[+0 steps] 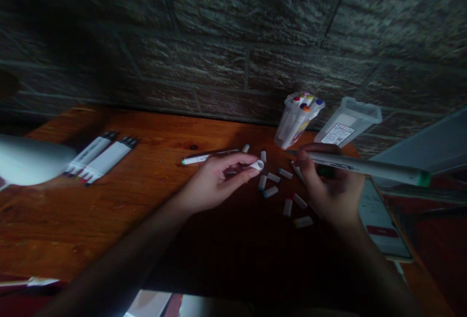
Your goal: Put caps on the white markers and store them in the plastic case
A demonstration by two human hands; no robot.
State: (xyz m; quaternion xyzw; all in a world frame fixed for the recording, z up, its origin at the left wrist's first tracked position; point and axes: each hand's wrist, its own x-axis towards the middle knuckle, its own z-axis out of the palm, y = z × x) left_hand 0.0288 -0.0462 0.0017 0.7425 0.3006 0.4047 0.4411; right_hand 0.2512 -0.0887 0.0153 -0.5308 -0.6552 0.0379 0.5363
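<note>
A white marker cap (258, 165) is pinched between the thumb and fingers of my left hand (213, 178), its hollow end turned to the right. In my right hand (330, 185) lies a white marker (379, 168) with a green end, its thin tip pointing left toward the cap. Tip and cap are apart. Several loose caps (270, 192) are scattered on the wooden table below and between the hands. Another white marker with a green end (197, 159) lies behind my left hand, which partly hides it. One more marker (297, 171) is partly covered by my right hand.
A clear container (292, 122) full of colourful markers stands by the brick wall, beside a second clear container (339, 122) with a label. Rows of white markers (109, 158) lie at left, near a white lamp-like shape (32, 161). A lit phone (383, 224) lies at right.
</note>
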